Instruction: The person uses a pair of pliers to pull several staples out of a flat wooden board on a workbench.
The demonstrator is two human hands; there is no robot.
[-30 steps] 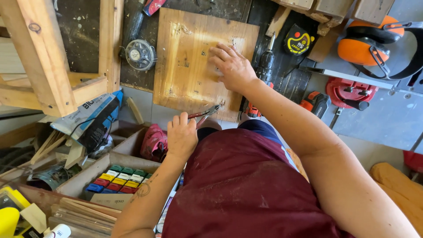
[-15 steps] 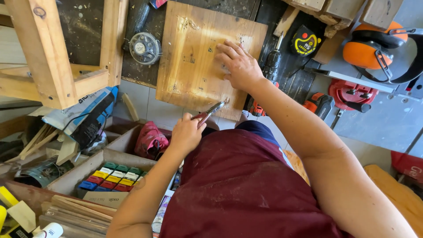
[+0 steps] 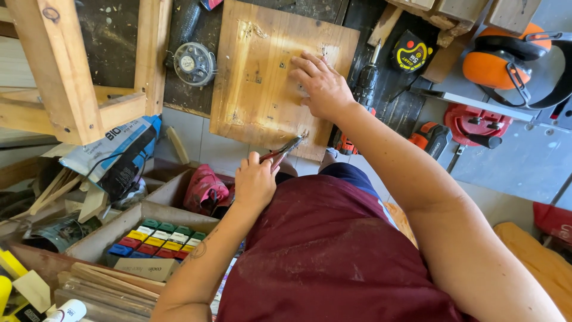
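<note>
Maroon apron: it is filling the near foreground, over the person's lap, with both bare arms reaching out past it.
Left hand point(image 3: 255, 182): it is gripping red-handled pliers point(image 3: 285, 151), fingers wrapped tight around the handles; the tips are pointing up and right, at the lower edge of the board.
Plier tips: they are sitting at the near edge of the wooden board point(image 3: 268, 77); whether they are biting on a nail or staple there is too small to tell.
Right hand point(image 3: 322, 86): it is pressing flat on the board's right half, fingers spread apart, holding nothing, only bracing.
Board: square and worn, it is lying on a dark bench top, its near edge overhanging towards the person.
Slip risk: if the tips are only half-seated, a hard pull is likely sending the pliers jerking back towards the person's body.
Board risk: pulling at the overhanging edge may be tipping or sliding the board unless the right hand is bearing down firmly.
Left side: a wooden tray of coloured blocks point(image 3: 156, 237) is sitting near the left elbow, well clear of the work.
Far side: a tape measure point(image 3: 411, 55) and orange ear defenders point(image 3: 506, 59) are lying beyond the board; a sliding board could be shoving into the clutter.
</note>
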